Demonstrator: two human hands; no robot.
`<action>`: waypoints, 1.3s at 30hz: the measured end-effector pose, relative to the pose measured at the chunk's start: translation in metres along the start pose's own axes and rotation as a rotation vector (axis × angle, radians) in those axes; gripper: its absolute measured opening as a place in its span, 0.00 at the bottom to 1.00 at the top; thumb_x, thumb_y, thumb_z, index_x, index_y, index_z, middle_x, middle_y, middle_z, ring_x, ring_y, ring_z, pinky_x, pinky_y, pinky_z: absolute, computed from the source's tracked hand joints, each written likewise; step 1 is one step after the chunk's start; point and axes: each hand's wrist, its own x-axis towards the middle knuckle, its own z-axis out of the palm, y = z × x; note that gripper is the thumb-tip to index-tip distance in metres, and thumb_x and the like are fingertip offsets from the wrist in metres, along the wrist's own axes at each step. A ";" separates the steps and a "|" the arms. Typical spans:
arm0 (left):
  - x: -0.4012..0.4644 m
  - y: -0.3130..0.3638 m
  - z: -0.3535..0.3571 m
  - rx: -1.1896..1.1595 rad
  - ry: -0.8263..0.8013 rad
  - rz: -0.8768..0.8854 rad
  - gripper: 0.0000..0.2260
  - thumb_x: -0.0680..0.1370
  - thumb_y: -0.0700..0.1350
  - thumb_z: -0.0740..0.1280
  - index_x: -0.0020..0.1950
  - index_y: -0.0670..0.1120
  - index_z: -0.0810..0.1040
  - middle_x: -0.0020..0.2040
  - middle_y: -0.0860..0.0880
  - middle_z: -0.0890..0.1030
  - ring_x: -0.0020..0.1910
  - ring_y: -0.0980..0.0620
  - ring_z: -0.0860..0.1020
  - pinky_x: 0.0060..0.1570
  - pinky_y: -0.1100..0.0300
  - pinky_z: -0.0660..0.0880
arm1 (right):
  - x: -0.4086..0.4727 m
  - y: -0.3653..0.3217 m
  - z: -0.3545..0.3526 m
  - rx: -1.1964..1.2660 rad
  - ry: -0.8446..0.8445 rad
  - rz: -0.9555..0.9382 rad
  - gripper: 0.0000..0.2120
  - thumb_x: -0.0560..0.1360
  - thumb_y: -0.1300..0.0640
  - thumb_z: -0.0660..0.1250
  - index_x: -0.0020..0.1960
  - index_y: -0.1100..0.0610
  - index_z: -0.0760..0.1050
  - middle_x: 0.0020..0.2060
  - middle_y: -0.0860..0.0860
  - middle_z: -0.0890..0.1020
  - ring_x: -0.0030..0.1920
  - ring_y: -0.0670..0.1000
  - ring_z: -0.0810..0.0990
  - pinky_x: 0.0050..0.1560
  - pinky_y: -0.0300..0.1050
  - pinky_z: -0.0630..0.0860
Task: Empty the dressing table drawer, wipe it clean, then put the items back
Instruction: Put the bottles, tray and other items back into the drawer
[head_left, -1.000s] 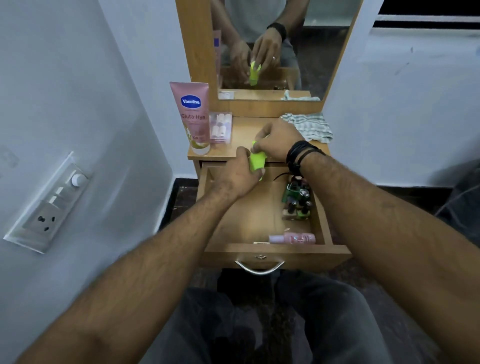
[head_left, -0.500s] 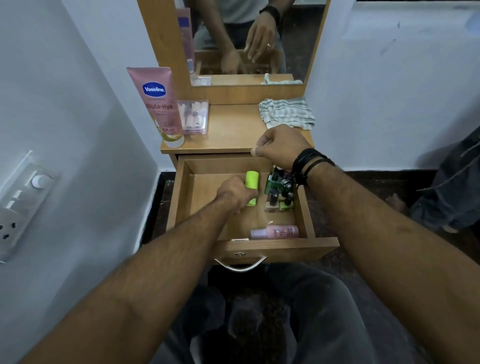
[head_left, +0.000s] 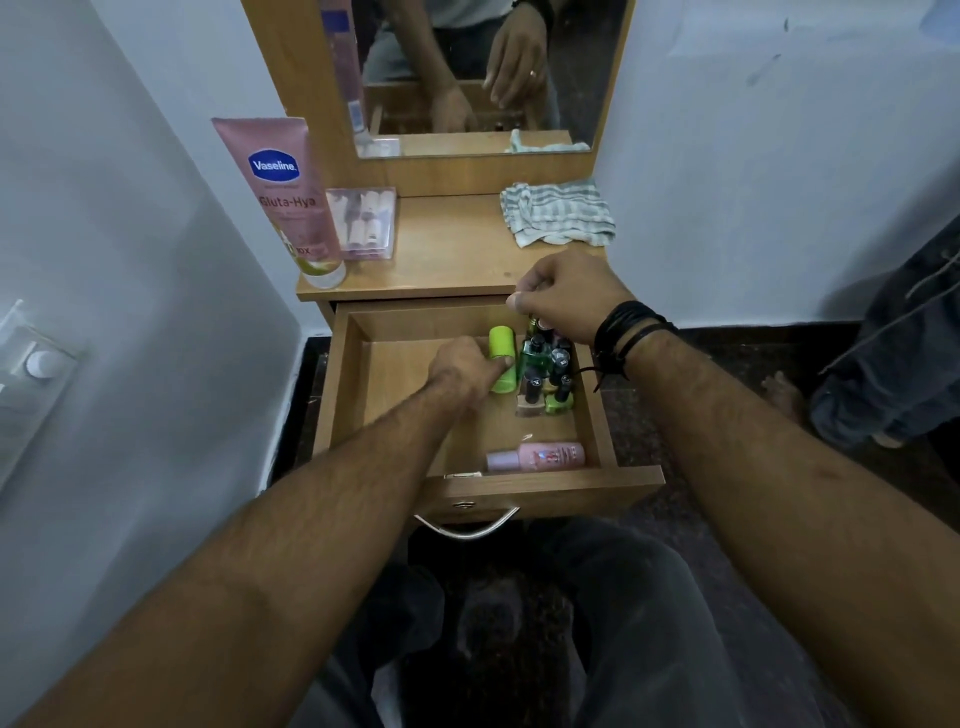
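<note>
Head view looks down into the open drawer (head_left: 343, 395), where a lime-green tube (head_left: 502, 358) lies on the wooden floor near the back wall. The left hand (head_left: 467, 366) lies right against the tube's left side, fingers curled round its lower part and gripping it. Just right of the tube, touching or nearly so, stands a cluster of small nail polish bottles (head_left: 548, 374), dark-capped, some green. The right hand (head_left: 566, 296) hovers above the back of that cluster at the drawer's rear edge, fingers curled into a loose fist; whether it pinches anything I cannot tell. Black bands (head_left: 626, 332) circle its wrist. Along the drawer's front wall a pink bottle (head_left: 537, 457) lies on its side, well apart from the tube.

On the table top (head_left: 452, 260) above, a pink Vaseline tube (head_left: 285, 202) stands upside down at the left, a clear plastic box (head_left: 366, 223) just beside it, and a striped cloth (head_left: 558, 213) is crumpled at the right. A mirror (head_left: 478, 78) rises behind.
</note>
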 end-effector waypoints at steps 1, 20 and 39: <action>-0.002 0.000 -0.004 0.014 0.011 -0.001 0.19 0.78 0.57 0.70 0.60 0.45 0.82 0.40 0.46 0.82 0.38 0.44 0.82 0.47 0.53 0.81 | -0.001 -0.001 0.000 0.001 -0.002 0.004 0.08 0.74 0.51 0.73 0.47 0.56 0.84 0.36 0.46 0.81 0.39 0.49 0.80 0.51 0.51 0.83; -0.087 0.022 -0.232 0.425 0.723 0.516 0.10 0.82 0.45 0.63 0.62 0.46 0.73 0.64 0.44 0.71 0.44 0.46 0.74 0.41 0.51 0.73 | 0.031 -0.132 0.071 0.371 -0.043 -0.048 0.31 0.72 0.54 0.77 0.72 0.58 0.71 0.62 0.55 0.80 0.60 0.56 0.81 0.66 0.51 0.76; -0.058 0.036 -0.281 0.436 0.532 0.325 0.13 0.80 0.49 0.69 0.63 0.48 0.81 0.59 0.46 0.82 0.52 0.47 0.78 0.46 0.51 0.79 | 0.039 -0.149 0.096 0.191 -0.072 -0.187 0.30 0.73 0.51 0.74 0.72 0.53 0.69 0.64 0.51 0.78 0.61 0.52 0.77 0.52 0.40 0.70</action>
